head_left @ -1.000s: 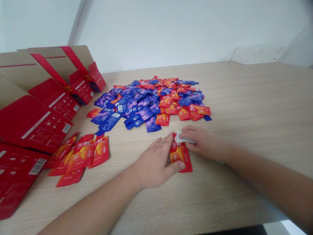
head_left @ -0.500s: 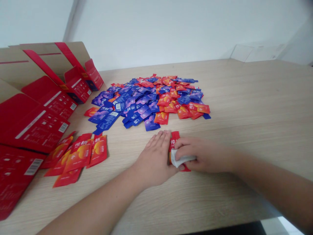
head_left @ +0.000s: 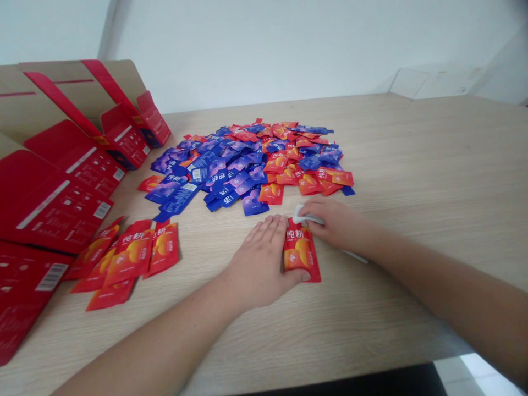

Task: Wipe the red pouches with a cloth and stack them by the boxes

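A red and orange sachet [head_left: 300, 250] lies flat on the wooden table, its printed face up. My left hand [head_left: 264, 264] is spread flat at the sachet's left side, with the thumb resting on its lower end. My right hand [head_left: 330, 220] is closed on a white cloth or tissue [head_left: 307, 215], which touches the sachet's top edge. Part of the white piece shows below that hand too.
A heap of blue and red sachets [head_left: 243, 165] lies beyond my hands. Several red sachets [head_left: 132, 250] lie at the left, beside open red boxes [head_left: 66, 220]. A white object [head_left: 433, 82] stands at the back right against the wall.
My right hand has moved away from me with the white cloth, from the sachet's middle to its top end, uncovering its printed face. My left hand stays spread beside it.
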A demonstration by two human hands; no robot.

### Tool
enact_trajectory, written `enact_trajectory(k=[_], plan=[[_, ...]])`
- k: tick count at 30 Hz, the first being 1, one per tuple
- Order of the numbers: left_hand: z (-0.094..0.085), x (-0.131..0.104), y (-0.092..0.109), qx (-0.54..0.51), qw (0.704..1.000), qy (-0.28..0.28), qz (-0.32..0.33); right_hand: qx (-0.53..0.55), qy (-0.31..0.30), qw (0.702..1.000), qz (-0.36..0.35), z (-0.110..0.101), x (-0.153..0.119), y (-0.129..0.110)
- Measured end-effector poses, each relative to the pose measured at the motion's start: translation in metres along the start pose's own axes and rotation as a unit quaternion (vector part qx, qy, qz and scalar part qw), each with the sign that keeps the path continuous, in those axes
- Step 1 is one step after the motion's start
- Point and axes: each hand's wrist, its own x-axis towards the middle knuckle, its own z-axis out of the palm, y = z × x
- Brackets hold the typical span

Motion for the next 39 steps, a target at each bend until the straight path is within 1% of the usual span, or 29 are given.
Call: enact_trajectory(k=[4,7,8,9,11,13,14,16,19,22,25,27,29,32,35,37,39], plan=[[0.0,-0.001,0.0,-0.002,1.0,0.002,-0.001,-0.011,0.032,0.999,0.031,-0.005,-0.001,0.006],[-0.001,-0.001,-0.001,-0.002,1.0,-0.001,-0.003,0.019,0.055,0.998,0.005,-0.011,-0.007,-0.003],[-0.001,-0.001,-0.001,0.0,1.0,-0.001,-0.003,0.04,0.043,0.998,-0.015,-0.014,-0.009,-0.008],[-0.001,-0.001,-0.001,0.003,1.0,0.0,-0.002,0.067,0.017,0.997,-0.034,-0.016,-0.012,-0.014],[0.0,-0.001,-0.002,0.008,1.0,0.001,-0.001,0.131,-0.066,0.987,-0.069,-0.021,-0.016,-0.026],[0.0,0.0,-0.002,0.011,1.0,0.003,0.003,0.178,-0.143,0.969,-0.089,-0.024,-0.019,-0.036],[-0.001,0.0,-0.002,0.011,1.0,0.004,0.006,0.186,-0.164,0.964,-0.093,-0.024,-0.019,-0.04],[-0.002,0.0,-0.001,0.01,1.0,0.005,0.009,0.173,-0.172,0.966,-0.089,-0.023,-0.018,-0.044],[-0.004,0.001,-0.001,0.005,1.0,0.001,0.001,0.135,-0.141,0.978,-0.07,-0.019,-0.016,-0.045],[-0.005,0.001,-0.001,0.001,1.0,0.005,0.0,0.12,-0.113,0.985,-0.045,-0.015,-0.014,-0.043],[-0.005,0.001,0.0,-0.001,1.0,0.006,0.0,0.101,-0.082,0.991,-0.027,-0.01,-0.013,-0.036],[-0.006,0.001,0.0,0.0,1.0,0.0,-0.005,0.064,-0.05,0.997,-0.008,-0.007,-0.013,-0.025],[-0.007,0.001,0.0,0.001,1.0,-0.007,-0.008,0.012,-0.006,0.999,0.031,-0.006,-0.013,-0.009],[-0.007,0.0,0.001,0.004,1.0,-0.014,-0.008,-0.034,0.057,0.994,0.092,-0.009,-0.012,0.016],[-0.007,0.0,0.001,0.003,1.0,-0.012,-0.009,-0.029,0.098,0.988,0.118,-0.014,-0.012,0.029],[-0.007,0.0,0.0,-0.001,1.0,-0.008,-0.009,-0.007,0.11,0.987,0.118,-0.016,-0.013,0.026],[-0.007,0.0,0.0,-0.003,1.0,-0.005,-0.006,0.035,0.099,0.99,0.097,-0.018,-0.017,0.016]])
